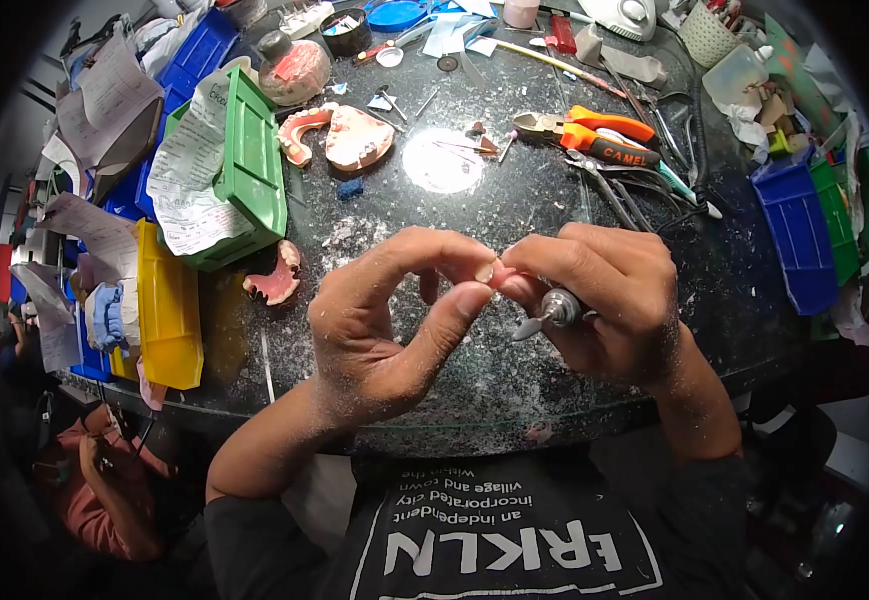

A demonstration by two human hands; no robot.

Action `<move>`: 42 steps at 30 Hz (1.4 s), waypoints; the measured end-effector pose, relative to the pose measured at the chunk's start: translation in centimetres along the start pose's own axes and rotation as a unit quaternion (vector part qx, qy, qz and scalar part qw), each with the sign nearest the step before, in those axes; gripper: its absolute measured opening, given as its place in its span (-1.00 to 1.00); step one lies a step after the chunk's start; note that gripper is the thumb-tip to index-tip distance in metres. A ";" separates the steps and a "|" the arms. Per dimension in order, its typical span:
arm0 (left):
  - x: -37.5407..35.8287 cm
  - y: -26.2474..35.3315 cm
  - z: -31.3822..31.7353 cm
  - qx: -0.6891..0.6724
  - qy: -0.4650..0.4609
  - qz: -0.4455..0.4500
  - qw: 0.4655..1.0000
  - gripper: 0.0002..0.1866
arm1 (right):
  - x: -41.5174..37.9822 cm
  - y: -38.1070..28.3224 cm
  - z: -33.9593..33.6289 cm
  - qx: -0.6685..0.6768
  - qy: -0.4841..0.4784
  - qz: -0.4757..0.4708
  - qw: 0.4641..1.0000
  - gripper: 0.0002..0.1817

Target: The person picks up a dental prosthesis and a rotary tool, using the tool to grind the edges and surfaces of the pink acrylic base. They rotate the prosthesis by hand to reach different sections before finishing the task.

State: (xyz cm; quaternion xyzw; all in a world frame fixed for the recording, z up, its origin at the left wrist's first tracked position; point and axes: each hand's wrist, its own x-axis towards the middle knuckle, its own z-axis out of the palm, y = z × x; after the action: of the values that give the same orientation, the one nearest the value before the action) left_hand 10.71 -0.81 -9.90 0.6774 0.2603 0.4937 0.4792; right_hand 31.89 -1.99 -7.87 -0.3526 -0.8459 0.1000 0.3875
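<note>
Dark, dust-speckled stone forms the round worktable, which is crowded on every side with tools and bins. At its left edge, 1 yellow bin is seen lying beside 1 green bin that is draped with a printed paper slip. On the right edge, a blue bin is set among clutter. Near the centre of the view, the left hand is curled with thumb and forefinger brought together, and a small pink piece is pinched at their tips. It is met there by the right hand, which is wrapped around a metal handpiece; the tool's pointed tip is angled down and to the left, just below the pinched piece. Whether the tip touches the piece cannot be told. Both hands are held above the near rim of the table and are powdered with white dust. Farther back, a pink denture cast is laid just right of the green bin, and orange-handled pliers are laid well to its right. Between the yellow bin and the left hand, 1 smaller pink denture is lying on the stone.
</note>
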 end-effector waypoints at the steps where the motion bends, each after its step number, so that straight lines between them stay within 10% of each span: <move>1: 0.1 0.0 -0.1 0.002 -0.010 0.005 1.000 -0.76 | 0.0 0.1 0.1 0.005 0.006 -0.004 1.000 -0.86; 15: 0.0 -0.1 -0.4 -0.042 -0.007 -0.030 0.999 -0.80 | -0.3 -0.2 0.1 -0.084 -0.028 0.106 0.990 -0.40; 42: 0.2 0.0 -0.3 -0.003 -0.005 0.011 1.000 -0.75 | -0.2 -0.6 0.4 -0.105 -0.031 0.088 0.990 -0.41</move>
State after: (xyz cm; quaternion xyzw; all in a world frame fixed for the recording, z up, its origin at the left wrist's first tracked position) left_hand 10.55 -0.56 -9.86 0.6812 0.2495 0.4962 0.4770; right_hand 31.38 -2.56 -8.01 -0.4609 -0.8291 0.0548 0.3117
